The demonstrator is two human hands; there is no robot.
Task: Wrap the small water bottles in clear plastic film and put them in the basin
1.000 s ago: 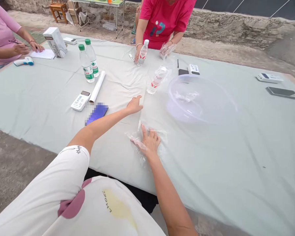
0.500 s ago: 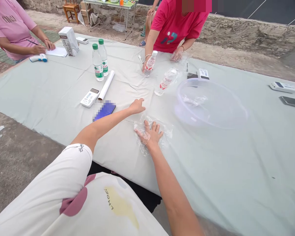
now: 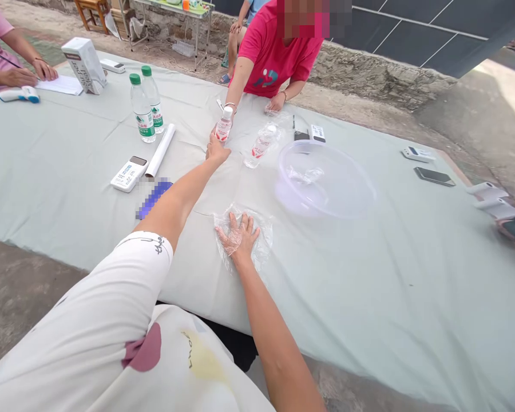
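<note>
My left hand [image 3: 217, 150] is stretched far across the table and closes round the lower part of a clear water bottle [image 3: 224, 127] with a red-and-white label. The bottle stands slightly tilted, and a co-worker's arm [image 3: 235, 94] reaches to it from behind; that hand is mostly hidden. With fingers spread, my right hand [image 3: 240, 237] lies flat on a crumpled sheet of clear plastic film [image 3: 262, 243] on the tabletop. A second red-label bottle [image 3: 260, 147] lies or leans, wrapped in clear film, right of the first.
A translucent basin [image 3: 326, 206] stands right of centre with film in it. Two green-capped bottles [image 3: 143, 117], a white roll [image 3: 161, 150], a white handheld device [image 3: 129, 174] and a blurred blue object [image 3: 154, 197] lie left. A phone [image 3: 434, 177] lies far right.
My left hand has reached forward from bare tablecloth to the red-label bottle. My right hand stays spread on the film. The view has swung to the right.
</note>
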